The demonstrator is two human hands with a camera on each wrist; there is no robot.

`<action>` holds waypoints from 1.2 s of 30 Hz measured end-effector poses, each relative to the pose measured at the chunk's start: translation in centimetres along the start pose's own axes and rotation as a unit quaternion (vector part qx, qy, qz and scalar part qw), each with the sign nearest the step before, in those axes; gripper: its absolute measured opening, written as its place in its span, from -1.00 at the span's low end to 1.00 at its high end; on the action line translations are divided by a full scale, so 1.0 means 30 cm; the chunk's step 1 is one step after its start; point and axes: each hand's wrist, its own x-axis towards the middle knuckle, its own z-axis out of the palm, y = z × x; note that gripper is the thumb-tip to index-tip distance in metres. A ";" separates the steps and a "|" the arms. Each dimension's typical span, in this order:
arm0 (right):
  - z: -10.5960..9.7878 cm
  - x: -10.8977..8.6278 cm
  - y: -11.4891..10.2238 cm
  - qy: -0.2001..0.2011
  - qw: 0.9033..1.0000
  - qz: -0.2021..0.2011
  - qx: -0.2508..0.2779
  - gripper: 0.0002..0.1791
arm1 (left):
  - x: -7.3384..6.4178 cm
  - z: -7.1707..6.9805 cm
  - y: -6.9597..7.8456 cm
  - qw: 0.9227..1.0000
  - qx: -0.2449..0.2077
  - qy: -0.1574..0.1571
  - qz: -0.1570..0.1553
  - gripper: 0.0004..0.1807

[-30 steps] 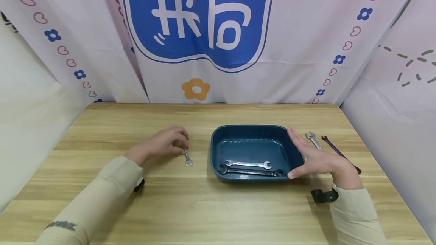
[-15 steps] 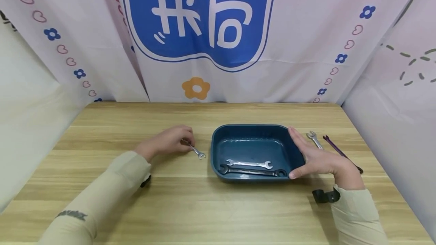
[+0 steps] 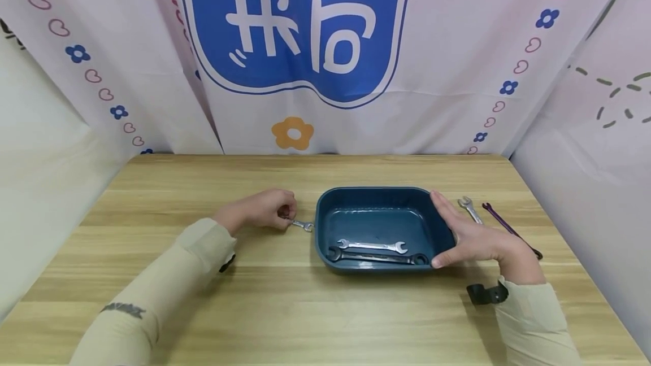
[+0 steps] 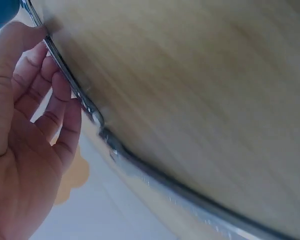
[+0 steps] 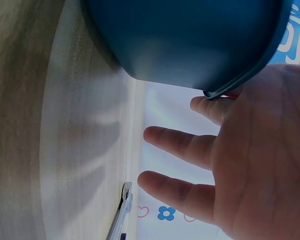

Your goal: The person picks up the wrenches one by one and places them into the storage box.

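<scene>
My left hand (image 3: 267, 208) pinches a small silver wrench (image 3: 303, 225) between thumb and fingers, low over the table. Its open-jawed head points right, just left of a dark blue plastic box (image 3: 322, 258). In the left wrist view the wrench (image 4: 65, 68) slants along the fingertips. My right hand (image 3: 473, 239) spans the box's right end, thumb at the near corner and index finger at the far one. Its fingers look straight and spread in the right wrist view. Inside the box lie a silver double open-end wrench (image 3: 373, 245) and a black combination wrench (image 3: 378, 256).
Right of my right hand lie another silver wrench (image 3: 469, 208) and a long purple wrench (image 3: 508, 228), both partly hidden. Printed cloth (image 3: 437, 123) hangs behind the wooden table (image 3: 325, 321). A dark curved strip (image 4: 165, 185) crosses the left wrist view; cannot tell what it is.
My left hand has moved right towards the box with the small wrench, whose visible head has swung from pointing towards me to pointing right. The right hand and box have stayed put.
</scene>
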 end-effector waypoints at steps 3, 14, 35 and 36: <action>0.000 0.002 -0.001 0.000 1.000 -0.001 -0.005 0.52 | -0.023 -0.007 -0.002 1.000 0.006 0.014 0.001 -0.91; -0.004 0.002 0.002 0.002 1.000 -0.005 -0.008 0.52 | -0.023 -0.014 0.000 0.999 0.031 0.025 -0.001 -0.92; -0.006 0.005 0.004 0.003 1.000 -0.007 -0.009 0.52 | -0.012 -0.018 0.040 0.999 0.006 -0.032 -0.041 -0.83; -0.006 0.004 0.004 0.003 1.000 -0.007 -0.009 0.52 | -0.014 -0.018 0.039 0.999 0.001 -0.031 -0.040 -0.83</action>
